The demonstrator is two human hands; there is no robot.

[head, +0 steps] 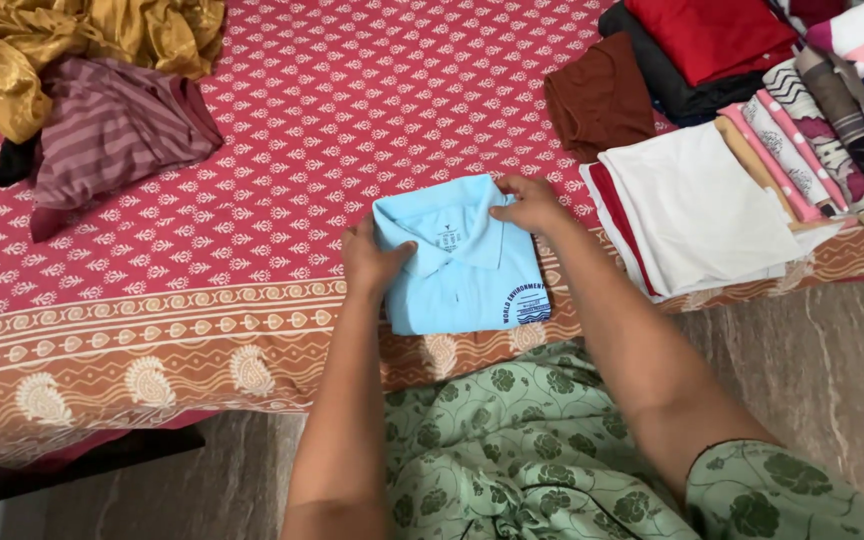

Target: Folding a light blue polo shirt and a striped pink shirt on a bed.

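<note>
Green floral-print clothing (pixel 512 450) fills the bottom of the view, both forearms reaching out over it to the bed.

Left to right:
- unfolded heap at far left: mustard fabric (pixel 72 40), striped maroon garment (pixel 112 130). Looks like what's left to fold.
- left hand (pixel 372 262) lies flat on the light blue polo shirt (pixel 462 265), thumb pressing the collar's left side.
- right hand (pixel 527 205) has its fingers closed on the shirt's top right corner.
- shirt is already a compact rectangle, sitting near the front edge of the red patterned bedspread (pixel 282 120). Fold looks essentially done.
- right: white folded stack (pixel 702 205), brown folded piece (pixel 600 95), then red, dark and patterned piles toward the corner.

Room: bare bedspread between heap and shirt; right side crowded, white stack overhangs the bed edge.
</note>
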